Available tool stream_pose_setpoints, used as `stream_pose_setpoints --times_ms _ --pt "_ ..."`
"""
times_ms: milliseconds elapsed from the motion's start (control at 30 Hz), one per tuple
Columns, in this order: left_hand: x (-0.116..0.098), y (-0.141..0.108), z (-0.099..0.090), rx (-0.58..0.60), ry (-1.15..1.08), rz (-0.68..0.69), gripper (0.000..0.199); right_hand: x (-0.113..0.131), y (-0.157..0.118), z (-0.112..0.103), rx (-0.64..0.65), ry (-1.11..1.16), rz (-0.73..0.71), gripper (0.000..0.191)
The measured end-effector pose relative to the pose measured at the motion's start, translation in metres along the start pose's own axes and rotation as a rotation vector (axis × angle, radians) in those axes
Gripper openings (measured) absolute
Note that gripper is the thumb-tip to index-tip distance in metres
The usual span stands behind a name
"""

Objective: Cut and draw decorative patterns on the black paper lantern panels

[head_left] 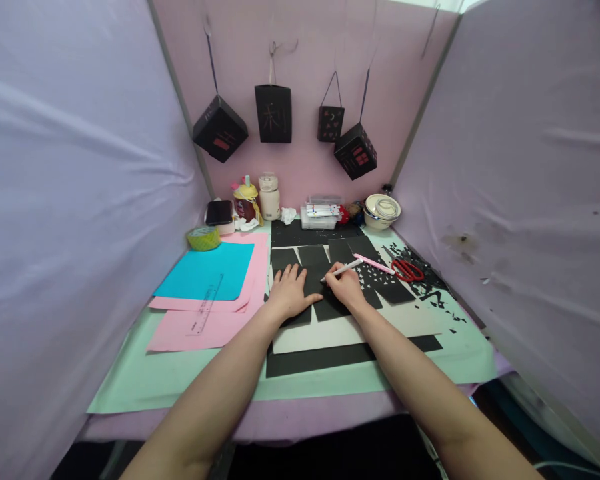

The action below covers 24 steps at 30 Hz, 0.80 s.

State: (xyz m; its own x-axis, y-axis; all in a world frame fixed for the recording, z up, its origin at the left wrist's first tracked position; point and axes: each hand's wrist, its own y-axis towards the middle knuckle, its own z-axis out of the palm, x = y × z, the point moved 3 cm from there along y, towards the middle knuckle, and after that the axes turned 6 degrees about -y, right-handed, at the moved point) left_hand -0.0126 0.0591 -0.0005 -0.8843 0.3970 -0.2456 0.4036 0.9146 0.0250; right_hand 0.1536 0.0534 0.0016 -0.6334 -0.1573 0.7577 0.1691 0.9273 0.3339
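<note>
On the left of the tabletop [190, 377], the tape [204, 239] sits at the far edge of the blue sheet [197, 273], and a clear ruler [205, 305] lies across blue and pink sheet [175, 337]. Next comes the left hand [289, 293], palm down, its grip apart and fingers spread over the left black piece [297, 316], thumb reaching onto the middle one [330, 309]; both lie on the white board [295, 341]. Pressing there should keep the work from sliding, provided the thumb stays out of the tip's line. The right hand [344, 285] has its grip clamped on the white pen [349, 267], whose tip meets the middle piece near that thumb; whether nib or blade is too small to tell. Short, even strokes with the wrist resting would suit. Further right, the pink pen [375, 264], red scissors [408, 270] and scraps [437, 300] are best kept off the working piece.
</note>
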Motion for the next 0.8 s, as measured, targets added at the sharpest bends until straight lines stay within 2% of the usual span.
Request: stream_pose_setpoints --times_ms 233,800 --pt "0.0002 0.0003 0.0006 -0.003 0.000 -0.004 0.088 0.0013 -0.0014 -0.0023 -0.018 0.007 0.010 0.014" --pt "-0.0012 -0.0003 -0.0010 0.007 -0.008 -0.009 0.089 0.0027 -0.0011 0.0004 0.057 0.017 -0.053 0.014"
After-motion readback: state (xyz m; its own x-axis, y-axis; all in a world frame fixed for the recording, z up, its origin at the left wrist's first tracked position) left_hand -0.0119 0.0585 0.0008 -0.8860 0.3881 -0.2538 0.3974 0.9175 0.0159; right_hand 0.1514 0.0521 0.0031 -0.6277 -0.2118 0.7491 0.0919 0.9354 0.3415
